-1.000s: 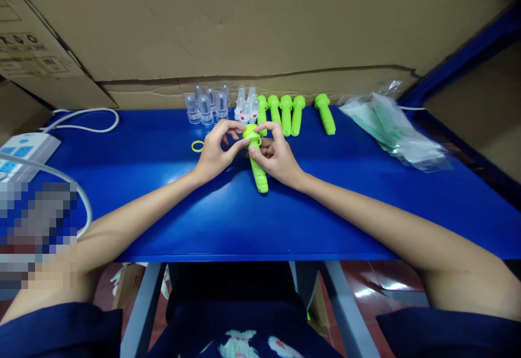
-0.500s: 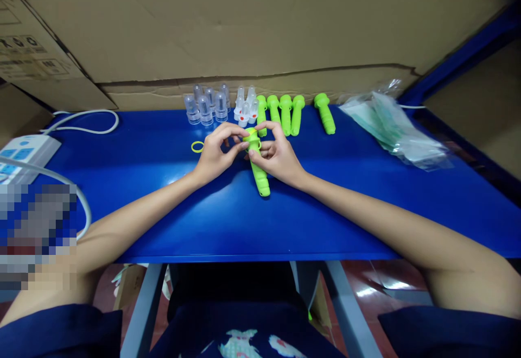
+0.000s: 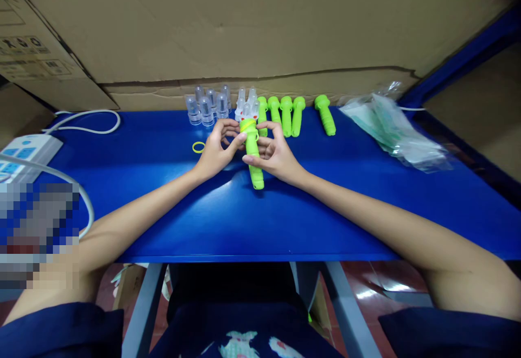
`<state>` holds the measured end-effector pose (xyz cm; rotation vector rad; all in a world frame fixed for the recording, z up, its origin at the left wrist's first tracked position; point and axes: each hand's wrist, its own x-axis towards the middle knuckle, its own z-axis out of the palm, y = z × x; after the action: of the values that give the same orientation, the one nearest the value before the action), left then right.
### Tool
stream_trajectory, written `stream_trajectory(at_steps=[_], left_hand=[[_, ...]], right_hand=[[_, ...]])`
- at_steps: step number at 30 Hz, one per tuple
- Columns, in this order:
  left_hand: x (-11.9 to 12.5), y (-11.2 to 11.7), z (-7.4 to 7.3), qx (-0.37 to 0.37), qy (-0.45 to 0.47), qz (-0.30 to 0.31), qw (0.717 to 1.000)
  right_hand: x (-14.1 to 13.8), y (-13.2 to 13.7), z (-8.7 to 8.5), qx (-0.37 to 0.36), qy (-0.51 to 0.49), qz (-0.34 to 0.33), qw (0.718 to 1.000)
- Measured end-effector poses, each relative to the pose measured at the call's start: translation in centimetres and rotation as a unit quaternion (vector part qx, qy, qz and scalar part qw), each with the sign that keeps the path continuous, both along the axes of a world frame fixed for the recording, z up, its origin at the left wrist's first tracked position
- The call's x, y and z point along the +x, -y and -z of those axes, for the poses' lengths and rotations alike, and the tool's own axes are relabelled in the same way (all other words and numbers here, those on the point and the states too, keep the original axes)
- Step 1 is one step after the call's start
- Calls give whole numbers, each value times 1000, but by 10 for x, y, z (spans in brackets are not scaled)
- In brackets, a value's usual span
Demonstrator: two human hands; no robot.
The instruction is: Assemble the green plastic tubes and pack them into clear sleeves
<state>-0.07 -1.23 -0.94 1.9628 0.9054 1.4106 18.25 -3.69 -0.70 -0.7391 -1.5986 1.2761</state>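
Observation:
Above the blue table, both my hands hold a lime-green plastic flashlight body (image 3: 255, 168), its wide head tilted away from me. Around that head sits a yellow ring (image 3: 247, 125). My left hand (image 3: 217, 152) has its thumb and fingers closed at the head's left side. With its thumb across the barrel and fingers behind, my right hand (image 3: 283, 157) grips the body from the right. A loose yellow ring (image 3: 193, 147) lies on the table beside my left hand. Just beyond my hands stand white-based clear pieces with red dots (image 3: 240, 109), partly hidden.
Several clear plastic cylinders (image 3: 207, 109) stand at the back. Several green flashlight bodies (image 3: 286, 115) lie in a row, and one more green body (image 3: 325, 115) lies apart. Plastic bags (image 3: 391, 127) are at right. A power strip (image 3: 35, 154) with cables is at left; cardboard (image 3: 260, 27) walls the back.
The flashlight body has lifted slightly and turned more upright, its lower end moving left. The yellow ring shows more fully around its head. My right thumb has slid lower along the barrel.

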Motion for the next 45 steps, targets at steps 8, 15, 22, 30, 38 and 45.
stream_trajectory(at_steps=[8, 15, 22, 30, 38, 45], left_hand=[[-3, -1, -3, 27, 7, -27, 999], [-4, 6, -9, 57, -38, -43, 997], [-4, 7, -9, 83, -63, -73, 992], [-4, 7, -9, 116, -56, -83, 988], [-6, 5, -9, 99, -41, -78, 991], [-10, 4, -14, 99, -57, -52, 992]], right_hand=[[5, -8, 1, -49, -11, -68, 996], [6, -6, -5, -82, 24, -73, 994], [5, -5, -4, -74, 31, -87, 993], [6, -6, -4, -88, 36, -106, 990], [5, -7, -5, -121, 29, -109, 986], [6, -5, -8, -98, 38, -117, 988]])
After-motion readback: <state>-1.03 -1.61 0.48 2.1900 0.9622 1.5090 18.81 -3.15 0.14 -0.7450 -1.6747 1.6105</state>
